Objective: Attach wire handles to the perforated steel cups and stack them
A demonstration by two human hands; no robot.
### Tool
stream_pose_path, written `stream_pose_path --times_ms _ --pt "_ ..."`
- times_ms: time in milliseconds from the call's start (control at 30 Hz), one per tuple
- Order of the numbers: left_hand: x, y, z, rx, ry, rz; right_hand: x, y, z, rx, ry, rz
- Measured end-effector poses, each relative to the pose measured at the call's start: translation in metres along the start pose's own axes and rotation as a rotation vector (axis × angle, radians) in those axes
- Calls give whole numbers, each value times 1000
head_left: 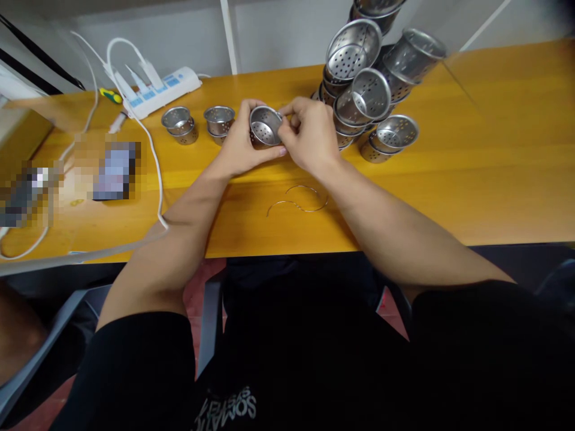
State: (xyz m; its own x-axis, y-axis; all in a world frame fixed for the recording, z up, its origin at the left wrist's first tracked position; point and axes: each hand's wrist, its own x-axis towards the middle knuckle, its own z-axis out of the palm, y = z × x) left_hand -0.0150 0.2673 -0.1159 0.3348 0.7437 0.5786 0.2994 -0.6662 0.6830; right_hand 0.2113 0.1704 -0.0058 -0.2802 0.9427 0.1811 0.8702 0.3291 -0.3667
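My left hand [240, 146] wraps round a small perforated steel strainer cup [265, 126], tilted so its open mouth faces me. My right hand [309, 134] pinches at the cup's right rim, fingers closed; what they grip there is too small to make out. Both hands hover just above the yellow wooden table [471, 179]. Two bent wire handles [299, 200] lie loose on the table in front of my hands.
A pile of several strainer cups [368, 78] stands at the back right. Two more cups [179, 124] [219, 121] sit to the left. A white power strip [159, 90] with cables, a screwdriver [111, 94] and blurred items [112, 170] lie at the left.
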Motion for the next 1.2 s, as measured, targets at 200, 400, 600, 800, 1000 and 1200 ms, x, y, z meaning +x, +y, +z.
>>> stream_pose_path --times_ms 200,400,600,800,1000,1200 --pt "-2 -8 -2 7 -43 55 1 1 0 -57 -4 -22" --pt "-3 -5 -3 10 -46 51 1 5 2 85 74 -12" --pt "1 -25 -3 -96 -2 49 20 29 40 451 243 -176" --pt "0 -31 -15 -227 -78 -73 35 55 65 928 185 -400" --pt "-3 -23 -17 -220 -124 -59 33 55 62 1074 74 -344" --pt "-2 -8 -10 -150 -75 -93 33 50 66 1089 101 -280"
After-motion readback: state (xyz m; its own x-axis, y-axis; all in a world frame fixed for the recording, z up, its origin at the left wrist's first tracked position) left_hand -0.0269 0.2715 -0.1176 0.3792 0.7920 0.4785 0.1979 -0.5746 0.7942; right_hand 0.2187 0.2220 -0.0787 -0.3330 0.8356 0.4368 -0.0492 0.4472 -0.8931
